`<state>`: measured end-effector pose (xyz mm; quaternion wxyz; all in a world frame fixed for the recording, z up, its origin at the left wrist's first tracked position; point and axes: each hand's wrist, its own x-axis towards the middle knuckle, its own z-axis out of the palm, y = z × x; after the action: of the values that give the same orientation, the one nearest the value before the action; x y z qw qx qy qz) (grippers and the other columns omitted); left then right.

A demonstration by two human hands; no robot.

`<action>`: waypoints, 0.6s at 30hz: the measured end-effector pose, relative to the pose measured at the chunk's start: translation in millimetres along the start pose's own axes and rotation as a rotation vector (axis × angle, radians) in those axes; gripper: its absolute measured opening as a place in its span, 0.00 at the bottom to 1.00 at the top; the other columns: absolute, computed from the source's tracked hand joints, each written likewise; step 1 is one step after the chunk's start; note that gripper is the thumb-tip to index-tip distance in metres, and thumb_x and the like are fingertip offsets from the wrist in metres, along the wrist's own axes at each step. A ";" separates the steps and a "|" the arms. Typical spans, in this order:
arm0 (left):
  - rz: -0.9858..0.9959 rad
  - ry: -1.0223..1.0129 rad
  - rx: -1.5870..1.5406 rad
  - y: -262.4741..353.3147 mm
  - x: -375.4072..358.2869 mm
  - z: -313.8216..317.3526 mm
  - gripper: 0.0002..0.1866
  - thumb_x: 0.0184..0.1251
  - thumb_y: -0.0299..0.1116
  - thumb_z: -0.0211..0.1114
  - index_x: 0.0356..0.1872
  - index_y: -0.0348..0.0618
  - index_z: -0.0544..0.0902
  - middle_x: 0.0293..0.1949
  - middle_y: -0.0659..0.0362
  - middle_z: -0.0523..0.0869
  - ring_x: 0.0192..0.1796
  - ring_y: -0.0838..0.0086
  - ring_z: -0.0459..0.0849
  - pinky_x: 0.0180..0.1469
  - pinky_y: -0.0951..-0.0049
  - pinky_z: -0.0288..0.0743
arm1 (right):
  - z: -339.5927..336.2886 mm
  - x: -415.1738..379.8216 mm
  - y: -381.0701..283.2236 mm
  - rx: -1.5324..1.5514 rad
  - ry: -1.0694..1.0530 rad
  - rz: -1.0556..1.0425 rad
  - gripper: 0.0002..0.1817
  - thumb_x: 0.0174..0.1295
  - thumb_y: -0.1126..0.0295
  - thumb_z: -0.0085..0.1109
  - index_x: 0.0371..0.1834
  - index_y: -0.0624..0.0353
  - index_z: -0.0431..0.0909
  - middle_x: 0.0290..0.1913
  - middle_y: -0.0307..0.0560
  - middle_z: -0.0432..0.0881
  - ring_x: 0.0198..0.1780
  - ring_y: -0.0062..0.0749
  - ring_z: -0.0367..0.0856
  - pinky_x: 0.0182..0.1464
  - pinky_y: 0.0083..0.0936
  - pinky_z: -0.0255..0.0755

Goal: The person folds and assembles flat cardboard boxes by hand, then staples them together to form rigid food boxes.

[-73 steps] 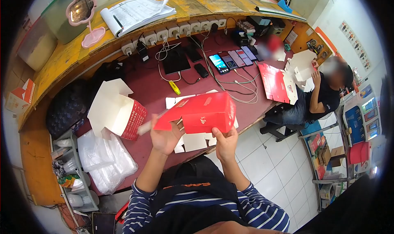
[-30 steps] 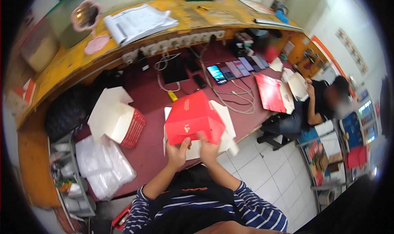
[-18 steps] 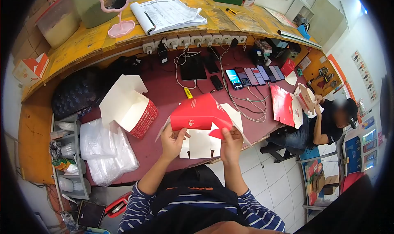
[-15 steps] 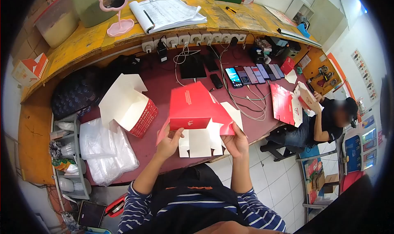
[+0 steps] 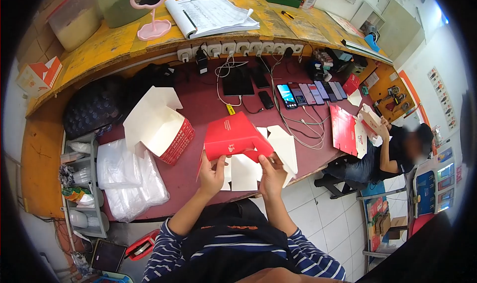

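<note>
over on the left, the tub [image 5: 77,19] holds something pale. the grey rack [image 5: 103,203] has white cups and a green-and-orange packet in its bays. plastic bags [image 5: 130,181] lie beside it, then the open box [image 5: 161,129], tilted, its white inside showing and its flaps spread. the left hand [image 5: 212,177] clamps the near left edge of the red carton [image 5: 233,136], thumb on top, other fingertips partly hidden. the carton is above the desk [image 5: 181,186], long axis running left to right, printed side up, over white card [image 5: 244,172]. the right hand [image 5: 273,178] pinches its right flap, which points down to the right. farther right, a seated person [image 5: 395,151] holds another box [image 5: 371,121].
</note>
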<state>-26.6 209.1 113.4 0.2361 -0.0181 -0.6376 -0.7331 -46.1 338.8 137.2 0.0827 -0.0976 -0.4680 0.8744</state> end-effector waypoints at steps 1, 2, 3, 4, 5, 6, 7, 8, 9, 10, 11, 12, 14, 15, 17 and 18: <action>-0.007 -0.005 -0.041 2.0 0.3 -0.3 0.17 0.61 0.24 0.49 0.50 0.35 0.59 0.40 0.55 0.75 0.37 0.76 0.78 0.35 0.81 0.73 | 1.0 -1.3 2.0 0.000 -0.004 0.001 0.13 0.46 0.83 0.59 0.34 0.61 0.69 0.34 0.43 0.74 0.37 0.24 0.74 0.42 0.18 0.68; -0.019 -0.012 -0.083 2.8 -1.2 0.1 0.17 0.62 0.25 0.49 0.51 0.35 0.59 0.40 0.55 0.75 0.38 0.76 0.78 0.39 0.80 0.72 | 2.4 -4.4 5.8 -0.006 -0.007 -0.004 0.13 0.47 0.81 0.59 0.36 0.61 0.69 0.35 0.43 0.74 0.38 0.24 0.73 0.41 0.18 0.69; -0.002 -0.014 -0.101 -0.6 -5.6 6.0 0.17 0.61 0.24 0.50 0.50 0.34 0.60 0.42 0.54 0.74 0.40 0.76 0.77 0.41 0.80 0.73 | 4.5 -7.9 10.3 -0.013 -0.009 -0.010 0.13 0.49 0.80 0.58 0.38 0.61 0.69 0.36 0.43 0.75 0.39 0.24 0.73 0.40 0.18 0.70; -0.004 -0.015 -0.103 -3.2 -10.8 11.9 0.17 0.61 0.24 0.50 0.50 0.34 0.60 0.42 0.54 0.74 0.40 0.76 0.77 0.41 0.80 0.73 | 8.4 -11.7 13.5 -0.019 -0.011 -0.017 0.14 0.50 0.78 0.58 0.40 0.61 0.69 0.37 0.43 0.75 0.39 0.23 0.73 0.40 0.19 0.70; 0.004 0.011 -0.117 -5.7 -14.1 17.5 0.17 0.61 0.24 0.50 0.50 0.34 0.60 0.43 0.54 0.73 0.41 0.76 0.76 0.40 0.79 0.73 | 15.6 -17.4 14.8 0.095 -0.008 0.046 0.10 0.52 0.78 0.55 0.37 0.56 0.70 0.37 0.38 0.75 0.39 0.23 0.75 0.42 0.22 0.72; 0.011 0.037 -0.131 -6.7 -15.3 19.8 0.17 0.61 0.24 0.50 0.50 0.34 0.61 0.44 0.54 0.73 0.41 0.76 0.76 0.40 0.79 0.73 | 19.0 -20.3 14.8 0.180 -0.018 0.159 0.10 0.52 0.78 0.55 0.37 0.54 0.70 0.34 0.34 0.75 0.35 0.18 0.74 0.38 0.18 0.72; -0.008 0.033 -0.097 -1.7 -14.7 18.7 0.17 0.61 0.24 0.50 0.50 0.35 0.61 0.43 0.55 0.73 0.43 0.76 0.75 0.42 0.76 0.71 | 17.5 -18.9 17.6 0.225 -0.068 0.252 0.10 0.52 0.77 0.55 0.37 0.53 0.70 0.32 0.33 0.74 0.32 0.16 0.72 0.35 0.16 0.72; -0.013 0.033 -0.096 -3.5 -13.0 15.5 0.17 0.61 0.24 0.50 0.50 0.35 0.61 0.43 0.55 0.73 0.43 0.76 0.75 0.42 0.76 0.71 | 15.1 -16.5 21.9 0.269 -0.118 0.346 0.10 0.53 0.77 0.55 0.37 0.52 0.70 0.30 0.32 0.74 0.29 0.14 0.71 0.32 0.13 0.71; -0.057 -0.002 -0.127 -6.3 -10.3 11.0 0.17 0.61 0.25 0.50 0.50 0.35 0.61 0.43 0.56 0.73 0.44 0.76 0.74 0.44 0.76 0.70 | 12.3 -13.6 24.6 0.267 -0.116 0.348 0.10 0.53 0.77 0.55 0.37 0.52 0.70 0.30 0.32 0.74 0.29 0.14 0.71 0.32 0.13 0.71; -0.096 -0.037 -0.159 -6.3 -7.5 8.6 0.17 0.61 0.25 0.50 0.50 0.36 0.61 0.44 0.56 0.73 0.46 0.76 0.73 0.46 0.75 0.68 | 9.5 -9.0 26.0 0.332 -0.152 0.438 0.09 0.53 0.76 0.55 0.37 0.52 0.70 0.29 0.32 0.73 0.27 0.14 0.69 0.32 0.12 0.71; -0.122 -0.075 -0.163 -2.4 -7.0 7.6 0.15 0.64 0.31 0.47 0.50 0.39 0.62 0.44 0.58 0.74 0.47 0.75 0.72 0.50 0.71 0.64 | 9.0 -5.8 26.0 0.397 -0.190 0.527 0.09 0.53 0.75 0.55 0.37 0.51 0.70 0.28 0.32 0.73 0.25 0.14 0.68 0.31 0.11 0.70; -0.117 -0.072 -0.163 -2.6 -3.6 4.5 0.15 0.64 0.31 0.47 0.50 0.39 0.62 0.44 0.58 0.74 0.47 0.75 0.72 0.50 0.71 0.64 | 10.1 -4.6 25.6 0.397 -0.196 0.526 0.09 0.53 0.75 0.55 0.37 0.51 0.70 0.28 0.32 0.73 0.25 0.14 0.68 0.31 0.11 0.70; -0.536 -0.106 -0.856 -3.6 1.8 -6.6 0.14 0.65 0.37 0.44 0.47 0.42 0.68 0.44 0.59 0.75 0.46 0.74 0.73 0.50 0.71 0.63 | 10.2 -4.5 24.5 0.321 -0.177 0.327 0.09 0.53 0.74 0.55 0.37 0.52 0.70 0.28 0.32 0.73 0.26 0.13 0.68 0.31 0.10 0.68; -0.533 -0.107 -0.857 -2.2 2.8 -11.2 0.14 0.65 0.37 0.44 0.47 0.42 0.68 0.44 0.59 0.75 0.46 0.74 0.73 0.50 0.71 0.63 | 7.8 0.5 23.7 0.251 -0.141 0.313 0.11 0.53 0.73 0.57 0.38 0.55 0.68 0.30 0.36 0.72 0.29 0.16 0.69 0.30 0.14 0.66; -0.749 -0.078 -1.333 1.5 4.4 -20.6 0.14 0.64 0.40 0.43 0.42 0.44 0.72 0.42 0.62 0.76 0.46 0.72 0.73 0.49 0.71 0.63 | 12.1 -0.3 23.1 0.060 -0.096 0.112 0.13 0.53 0.71 0.57 0.40 0.57 0.68 0.32 0.38 0.73 0.30 0.19 0.70 0.31 0.16 0.66; -0.748 -0.079 -1.335 -12.5 1.5 -27.3 0.14 0.64 0.40 0.43 0.42 0.44 0.72 0.42 0.62 0.76 0.46 0.72 0.73 0.49 0.71 0.63 | 15.6 -3.0 19.6 -0.133 -0.045 -0.084 0.14 0.52 0.70 0.57 0.42 0.59 0.68 0.33 0.40 0.73 0.31 0.21 0.71 0.32 0.18 0.67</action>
<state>-25.1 183.8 97.2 -0.1118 0.0339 -0.0311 -0.9927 -48.2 314.8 129.6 0.1018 -0.0633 -0.5304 0.8392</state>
